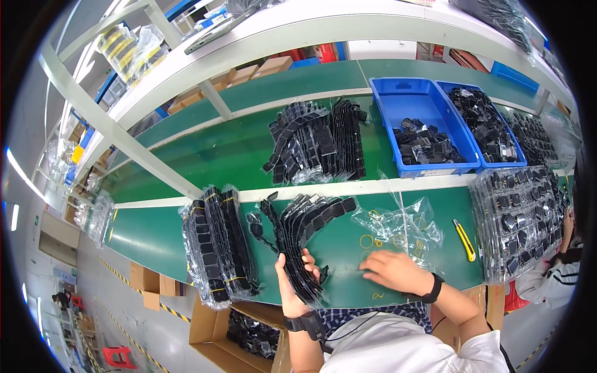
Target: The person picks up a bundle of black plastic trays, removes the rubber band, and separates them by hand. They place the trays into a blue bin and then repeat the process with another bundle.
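My left hand [294,283] is wrapped round the lower part of a bundle of black strips [305,230] in clear plastic. The strips fan out at the far end, curving to the right, and a few ends hang loose on the left. My right hand [395,271] is low over the green table, fingers stretched toward the left, with nothing visible in them. Just beyond its fingertips lie several yellow rubber bands [366,241], some on a crumpled clear plastic bag [404,221]. One more rubber band [378,296] is near the table's front edge.
Banded bundles of strips [219,245] lie at left, more strips [305,140] at the back. Two blue bins [425,169] hold small black pieces. A yellow utility knife [464,240] and stacked plastic trays [516,217] are at right. A cardboard box [205,332] stands below.
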Demonstrator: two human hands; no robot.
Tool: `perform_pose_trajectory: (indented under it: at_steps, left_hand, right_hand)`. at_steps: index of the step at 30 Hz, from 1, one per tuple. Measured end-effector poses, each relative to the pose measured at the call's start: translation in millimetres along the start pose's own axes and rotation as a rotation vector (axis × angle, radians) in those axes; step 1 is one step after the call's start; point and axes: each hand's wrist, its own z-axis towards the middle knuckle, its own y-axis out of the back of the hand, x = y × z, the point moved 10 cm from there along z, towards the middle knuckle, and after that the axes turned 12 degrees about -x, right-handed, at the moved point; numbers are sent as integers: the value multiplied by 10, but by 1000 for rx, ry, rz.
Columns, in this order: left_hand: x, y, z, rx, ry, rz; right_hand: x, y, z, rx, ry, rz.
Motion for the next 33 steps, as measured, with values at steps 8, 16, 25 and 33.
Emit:
perform_pose_trajectory:
  at_steps: [8, 16, 25, 33]
  left_hand:
    - [242, -84, 36, 67, 103, -114]
    - [211, 12, 85, -9, 18, -20]
    - [302, -7, 103, -28, 31, -27]
    - [113, 309, 35, -225, -201, 289]
  right_hand:
    - [62, -319, 96, -71, -412, 812]
    - [179, -207, 51, -207, -397, 651]
    - [575, -39, 10, -267, -183, 342]
    - [455, -48, 110, -18, -200, 326]
